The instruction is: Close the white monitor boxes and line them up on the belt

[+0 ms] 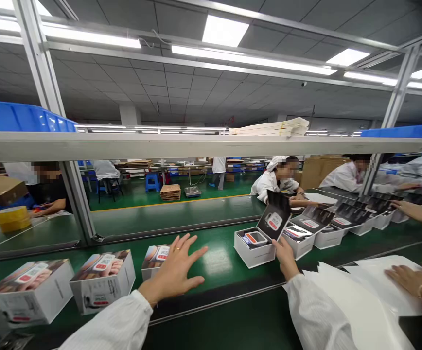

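Note:
My left hand (176,267) has its fingers spread, holding nothing. It reaches over a closed printed box (155,255) and hides part of it; contact between them cannot be made out. My right hand (285,257) grips the near right edge of an open white box (256,253), by the base of its raised black lid (274,214). Inside that box lies a white and orange-red device picture or device (254,237). More open boxes (298,238) stand in a row to the right, and two closed printed boxes (101,279) stand to the left.
A green conveyor belt (216,262) carries the boxes. White sheets (342,296) lie at front right beside another person's hands (411,282). A co-worker's hand (413,211) reaches in at right. A metal shelf (196,148) crosses overhead, with blue bins (21,116) on it.

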Action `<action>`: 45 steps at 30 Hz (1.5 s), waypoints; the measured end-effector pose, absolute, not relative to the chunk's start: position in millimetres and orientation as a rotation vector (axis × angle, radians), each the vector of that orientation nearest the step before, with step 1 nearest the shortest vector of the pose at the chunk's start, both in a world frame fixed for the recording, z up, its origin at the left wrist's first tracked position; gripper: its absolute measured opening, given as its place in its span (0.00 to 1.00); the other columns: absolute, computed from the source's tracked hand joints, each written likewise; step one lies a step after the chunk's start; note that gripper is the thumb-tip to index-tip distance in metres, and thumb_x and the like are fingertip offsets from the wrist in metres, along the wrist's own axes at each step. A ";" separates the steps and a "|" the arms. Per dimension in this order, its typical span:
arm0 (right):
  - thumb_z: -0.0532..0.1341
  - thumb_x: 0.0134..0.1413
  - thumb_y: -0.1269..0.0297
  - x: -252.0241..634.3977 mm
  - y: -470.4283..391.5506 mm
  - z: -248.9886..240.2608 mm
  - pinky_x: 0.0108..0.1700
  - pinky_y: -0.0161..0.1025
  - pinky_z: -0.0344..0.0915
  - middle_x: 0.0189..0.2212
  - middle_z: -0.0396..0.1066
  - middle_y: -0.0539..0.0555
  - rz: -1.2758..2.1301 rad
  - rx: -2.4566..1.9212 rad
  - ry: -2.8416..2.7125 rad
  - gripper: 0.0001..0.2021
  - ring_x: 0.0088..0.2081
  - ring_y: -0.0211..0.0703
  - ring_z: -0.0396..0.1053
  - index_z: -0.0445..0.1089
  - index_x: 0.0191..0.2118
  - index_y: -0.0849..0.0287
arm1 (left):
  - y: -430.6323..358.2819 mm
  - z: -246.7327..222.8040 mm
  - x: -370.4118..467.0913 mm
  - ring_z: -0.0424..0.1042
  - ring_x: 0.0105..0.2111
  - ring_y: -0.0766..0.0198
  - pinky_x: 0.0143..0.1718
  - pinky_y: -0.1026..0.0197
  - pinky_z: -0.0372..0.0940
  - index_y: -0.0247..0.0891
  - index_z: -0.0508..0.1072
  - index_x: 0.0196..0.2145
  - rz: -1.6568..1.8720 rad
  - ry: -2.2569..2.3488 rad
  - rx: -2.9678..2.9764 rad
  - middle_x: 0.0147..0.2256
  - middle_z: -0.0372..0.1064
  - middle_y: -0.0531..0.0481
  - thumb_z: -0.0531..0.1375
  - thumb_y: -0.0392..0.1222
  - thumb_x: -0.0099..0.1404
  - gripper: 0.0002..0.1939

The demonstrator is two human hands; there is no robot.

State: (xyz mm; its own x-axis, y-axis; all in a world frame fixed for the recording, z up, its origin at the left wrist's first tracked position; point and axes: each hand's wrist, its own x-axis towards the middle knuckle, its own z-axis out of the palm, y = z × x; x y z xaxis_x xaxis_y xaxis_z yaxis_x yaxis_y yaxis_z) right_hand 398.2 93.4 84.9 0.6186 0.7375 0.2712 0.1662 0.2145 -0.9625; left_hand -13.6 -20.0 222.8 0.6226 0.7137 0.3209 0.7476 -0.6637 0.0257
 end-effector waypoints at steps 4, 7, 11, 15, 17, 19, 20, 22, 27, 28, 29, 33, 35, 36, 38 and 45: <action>0.57 0.48 0.50 377.6 64.1 76.6 0.65 0.49 0.51 0.59 0.66 0.57 0.601 -1.294 -1.082 0.32 0.61 0.55 0.60 0.69 0.58 0.59 | -19.7 204.0 29.5 0.38 0.68 0.42 0.64 0.34 0.42 0.54 0.53 0.67 -0.681 -1.172 -2.726 0.70 0.37 0.44 0.64 0.45 0.63 0.38; 0.56 0.50 0.51 360.9 45.7 77.8 0.67 0.49 0.46 0.60 0.65 0.54 0.651 -1.255 -1.253 0.27 0.63 0.52 0.58 0.72 0.55 0.54 | -1.8 190.2 60.2 0.31 0.69 0.43 0.66 0.36 0.38 0.49 0.49 0.68 -0.809 -1.216 -2.784 0.71 0.31 0.43 0.64 0.42 0.61 0.42; 0.58 0.51 0.49 343.7 35.0 84.9 0.65 0.49 0.51 0.59 0.66 0.54 0.722 -1.247 -1.277 0.26 0.61 0.53 0.59 0.73 0.54 0.52 | 27.2 161.1 91.7 0.41 0.68 0.43 0.66 0.39 0.43 0.38 0.44 0.70 -0.833 -1.419 -3.059 0.69 0.42 0.38 0.63 0.40 0.60 0.46; 0.60 0.51 0.42 330.3 36.3 87.4 0.59 0.48 0.60 0.57 0.68 0.54 0.765 -1.266 -1.240 0.28 0.57 0.54 0.65 0.72 0.54 0.52 | 29.3 122.5 99.5 0.56 0.64 0.50 0.62 0.49 0.57 0.36 0.39 0.70 -0.797 -1.483 -3.148 0.66 0.51 0.38 0.60 0.37 0.60 0.47; 0.61 0.50 0.41 324.4 39.5 86.6 0.55 0.48 0.63 0.54 0.70 0.55 0.759 -1.304 -1.210 0.29 0.53 0.54 0.67 0.71 0.54 0.51 | 23.4 112.1 92.8 0.51 0.66 0.48 0.64 0.47 0.54 0.36 0.39 0.70 -0.791 -1.515 -3.124 0.68 0.44 0.37 0.60 0.36 0.59 0.48; 0.61 0.49 0.39 318.0 43.3 86.6 0.52 0.46 0.65 0.52 0.72 0.55 0.779 -1.292 -1.181 0.31 0.51 0.54 0.68 0.71 0.54 0.51 | 19.8 114.9 81.9 0.40 0.68 0.45 0.65 0.43 0.49 0.37 0.41 0.70 -0.779 -1.487 -3.060 0.70 0.35 0.38 0.61 0.35 0.57 0.49; 0.60 0.48 0.38 313.9 45.1 87.3 0.51 0.45 0.65 0.51 0.72 0.55 0.801 -1.269 -1.163 0.31 0.51 0.53 0.69 0.71 0.54 0.52 | 19.7 121.8 76.1 0.34 0.69 0.44 0.66 0.42 0.46 0.38 0.42 0.70 -0.753 -1.430 -3.007 0.70 0.30 0.39 0.63 0.35 0.56 0.49; 0.58 0.49 0.35 302.4 47.4 91.0 0.46 0.44 0.67 0.50 0.73 0.56 0.894 -1.227 -1.123 0.33 0.48 0.52 0.70 0.69 0.55 0.53 | 22.8 145.1 65.2 0.24 0.69 0.41 0.66 0.39 0.42 0.39 0.46 0.69 -0.640 -1.243 -2.883 0.71 0.24 0.40 0.66 0.34 0.54 0.50; 0.51 0.52 0.31 254.9 43.1 107.5 0.36 0.41 0.68 0.47 0.75 0.57 1.366 -1.113 -1.044 0.37 0.41 0.51 0.74 0.68 0.56 0.54 | 30.4 222.2 42.9 0.40 0.67 0.36 0.64 0.35 0.39 0.45 0.51 0.66 -0.315 -0.904 -2.750 0.67 0.44 0.36 0.72 0.48 0.53 0.50; 0.51 0.52 0.31 245.3 41.6 110.2 0.37 0.41 0.68 0.48 0.74 0.57 1.391 -1.071 -1.074 0.37 0.43 0.51 0.74 0.68 0.56 0.54 | 30.0 233.6 37.6 0.48 0.64 0.37 0.63 0.35 0.43 0.47 0.50 0.67 -0.278 -0.897 -2.770 0.64 0.50 0.37 0.71 0.53 0.54 0.50; 0.52 0.52 0.32 236.8 40.2 112.0 0.38 0.41 0.68 0.50 0.73 0.57 1.373 -1.044 -1.118 0.36 0.45 0.51 0.73 0.69 0.55 0.55 | 29.0 242.1 31.5 0.54 0.61 0.39 0.61 0.37 0.48 0.48 0.49 0.67 -0.246 -0.913 -2.798 0.61 0.55 0.37 0.69 0.58 0.55 0.49; 0.55 0.50 0.34 218.5 34.2 108.9 0.35 0.39 0.67 0.50 0.73 0.58 1.223 -1.196 -1.247 0.35 0.39 0.47 0.75 0.66 0.57 0.54 | 24.6 248.2 1.2 0.62 0.52 0.43 0.50 0.47 0.61 0.51 0.44 0.69 -0.124 -1.113 -2.850 0.54 0.58 0.38 0.63 0.69 0.57 0.51; 0.55 0.51 0.36 216.6 29.0 102.3 0.33 0.38 0.67 0.47 0.74 0.59 1.172 -1.285 -1.264 0.35 0.35 0.45 0.76 0.65 0.58 0.55 | 25.2 240.8 -13.2 0.62 0.50 0.43 0.49 0.48 0.60 0.52 0.45 0.69 -0.060 -1.195 -2.818 0.53 0.58 0.38 0.62 0.70 0.56 0.51; 0.55 0.51 0.38 216.5 25.6 98.6 0.33 0.39 0.67 0.46 0.74 0.59 1.133 -1.290 -1.277 0.34 0.34 0.45 0.76 0.65 0.57 0.56 | 26.4 236.8 -19.2 0.62 0.50 0.43 0.49 0.48 0.60 0.53 0.46 0.69 -0.035 -1.226 -2.805 0.53 0.58 0.39 0.62 0.71 0.55 0.51; 0.55 0.52 0.40 217.2 17.8 92.0 0.35 0.40 0.68 0.44 0.75 0.59 1.041 -1.253 -1.299 0.31 0.34 0.45 0.76 0.68 0.54 0.58 | 30.2 230.9 -28.2 0.62 0.50 0.43 0.49 0.48 0.60 0.54 0.47 0.68 -0.002 -1.266 -2.803 0.53 0.58 0.39 0.63 0.71 0.55 0.51; 0.60 0.49 0.42 219.2 -2.2 85.6 0.37 0.43 0.69 0.39 0.76 0.58 0.937 -1.137 -1.202 0.27 0.31 0.47 0.74 0.73 0.47 0.60 | 27.0 232.7 -44.3 0.60 0.56 0.39 0.55 0.42 0.58 0.52 0.49 0.68 0.011 -1.315 -2.762 0.59 0.57 0.38 0.67 0.66 0.54 0.51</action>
